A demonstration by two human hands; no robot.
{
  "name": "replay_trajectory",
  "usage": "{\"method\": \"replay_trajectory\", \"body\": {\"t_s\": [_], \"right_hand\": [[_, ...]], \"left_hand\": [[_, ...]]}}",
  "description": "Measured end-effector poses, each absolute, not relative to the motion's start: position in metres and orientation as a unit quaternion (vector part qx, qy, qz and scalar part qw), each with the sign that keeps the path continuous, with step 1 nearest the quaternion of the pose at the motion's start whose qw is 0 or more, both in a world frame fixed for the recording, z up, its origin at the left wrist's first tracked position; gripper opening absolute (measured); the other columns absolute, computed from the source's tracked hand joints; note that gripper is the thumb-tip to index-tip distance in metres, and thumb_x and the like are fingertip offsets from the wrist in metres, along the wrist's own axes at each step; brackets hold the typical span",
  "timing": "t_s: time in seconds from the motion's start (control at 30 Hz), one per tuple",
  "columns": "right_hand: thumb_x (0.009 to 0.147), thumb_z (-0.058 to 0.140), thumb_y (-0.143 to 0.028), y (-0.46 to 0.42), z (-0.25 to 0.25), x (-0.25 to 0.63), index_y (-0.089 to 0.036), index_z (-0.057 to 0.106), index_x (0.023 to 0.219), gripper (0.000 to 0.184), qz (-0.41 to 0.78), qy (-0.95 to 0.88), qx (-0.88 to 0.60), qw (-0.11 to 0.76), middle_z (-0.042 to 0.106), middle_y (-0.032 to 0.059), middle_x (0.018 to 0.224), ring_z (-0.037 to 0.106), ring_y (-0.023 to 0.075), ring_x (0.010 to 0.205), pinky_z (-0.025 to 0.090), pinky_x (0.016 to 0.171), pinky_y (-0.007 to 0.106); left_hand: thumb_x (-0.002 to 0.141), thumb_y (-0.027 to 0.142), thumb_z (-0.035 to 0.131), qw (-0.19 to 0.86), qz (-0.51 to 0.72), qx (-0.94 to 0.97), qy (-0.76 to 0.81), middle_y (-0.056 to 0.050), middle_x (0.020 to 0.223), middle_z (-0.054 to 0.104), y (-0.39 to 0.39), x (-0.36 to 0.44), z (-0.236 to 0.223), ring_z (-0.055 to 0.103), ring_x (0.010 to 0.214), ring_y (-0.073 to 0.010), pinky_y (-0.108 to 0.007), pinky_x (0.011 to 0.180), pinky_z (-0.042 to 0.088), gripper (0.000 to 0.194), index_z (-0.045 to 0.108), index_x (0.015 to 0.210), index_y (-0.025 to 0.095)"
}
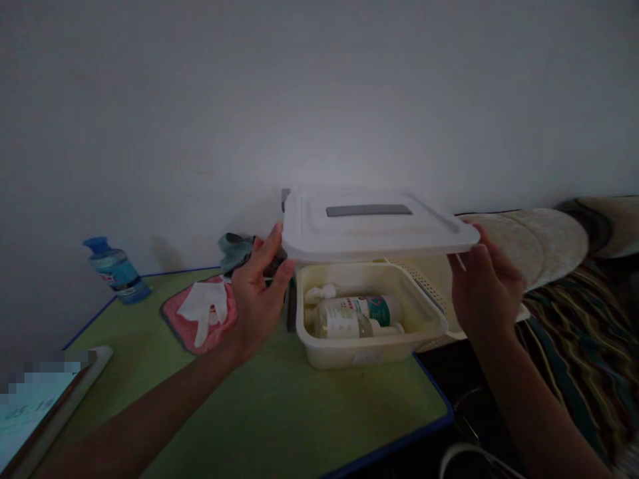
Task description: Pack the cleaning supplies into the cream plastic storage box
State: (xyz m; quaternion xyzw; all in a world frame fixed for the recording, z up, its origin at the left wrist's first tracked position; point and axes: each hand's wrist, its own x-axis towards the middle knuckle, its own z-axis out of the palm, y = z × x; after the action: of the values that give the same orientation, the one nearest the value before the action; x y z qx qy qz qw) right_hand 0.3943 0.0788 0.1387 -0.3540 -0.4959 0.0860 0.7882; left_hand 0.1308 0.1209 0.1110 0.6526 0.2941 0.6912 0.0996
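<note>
A white lid (374, 229) with a grey handle is held up between my two hands, apart from the box beneath it. My left hand (262, 293) grips its left edge, thumb and fingers closed on the rim. At the opposite edge, my right hand (486, 283) is closed round the right corner. Below stands a cream plastic box (369, 349), uncovered at the front. Inside it lie a clear bottle (342, 322) with a pump top and a white and green bottle (382, 309), both on their sides. A white nozzle (322, 293) shows at the back left.
On the green table (239, 412) lie a pink cloth (174, 313) and white glove (204, 306). A blue bottle (120, 273) stands at left, a tablet (50, 412) nearer. Behind the box is a perforated cream basket (434, 279); striped fabric (584, 332) is at right.
</note>
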Motion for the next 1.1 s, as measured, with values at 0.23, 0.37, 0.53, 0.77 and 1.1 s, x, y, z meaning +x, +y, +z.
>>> {"method": "replay_trajectory", "body": {"t_s": [0.23,0.37,0.53,0.77,1.1], "right_hand": [[0.074,0.067,-0.035,0.041,0.097,0.389,-0.034,0.068,0.098,0.024,0.085,-0.437,-0.384,0.809,0.063,-0.0005,0.115,0.05,0.0251,0.119,0.031,0.106,0.052],[0.07,0.07,-0.036,0.032,0.081,0.388,-0.036,0.069,0.094,0.024,0.088,-0.406,-0.404,0.815,0.063,-0.0021,0.115,0.049,0.0245,0.119,0.028,0.108,0.05],[0.065,0.074,-0.035,0.032,0.06,0.393,-0.03,0.07,0.095,0.03,0.133,-0.369,-0.442,0.807,0.066,0.0019,0.11,0.053,0.0258,0.115,0.026,0.107,0.051],[0.064,0.075,-0.032,0.032,0.042,0.396,-0.028,0.07,0.096,0.032,0.175,-0.357,-0.457,0.795,0.064,0.002,0.113,0.053,0.0259,0.115,0.029,0.106,0.049],[0.068,0.072,-0.033,0.029,0.031,0.396,-0.029,0.068,0.101,0.034,0.16,-0.379,-0.486,0.771,0.064,0.0023,0.115,0.053,0.0259,0.115,0.03,0.106,0.049]], "left_hand": [[0.086,0.034,0.053,0.1,0.693,0.658,0.275,0.004,0.132,0.051,0.09,0.13,0.072,0.046,0.124,-0.0195,-0.045,0.111,0.027,0.042,0.046,0.127,0.036],[0.086,0.039,0.051,0.09,0.662,0.679,0.304,0.0,0.128,0.055,0.082,0.128,0.058,0.049,0.12,-0.0208,-0.046,0.109,0.031,0.041,0.048,0.127,0.034],[0.086,0.04,0.049,0.101,0.627,0.694,0.338,-0.005,0.121,0.06,0.085,0.127,0.037,0.054,0.116,-0.0223,-0.049,0.105,0.034,0.038,0.053,0.123,0.029],[0.086,0.032,0.051,0.108,0.617,0.7,0.344,-0.004,0.125,0.058,0.086,0.125,0.014,0.051,0.119,-0.0217,-0.05,0.107,0.03,0.04,0.049,0.126,0.032],[0.086,0.031,0.049,0.074,0.603,0.721,0.335,-0.006,0.122,0.06,0.085,0.122,0.001,0.054,0.116,-0.0223,-0.05,0.105,0.034,0.044,0.045,0.13,0.03]]}}
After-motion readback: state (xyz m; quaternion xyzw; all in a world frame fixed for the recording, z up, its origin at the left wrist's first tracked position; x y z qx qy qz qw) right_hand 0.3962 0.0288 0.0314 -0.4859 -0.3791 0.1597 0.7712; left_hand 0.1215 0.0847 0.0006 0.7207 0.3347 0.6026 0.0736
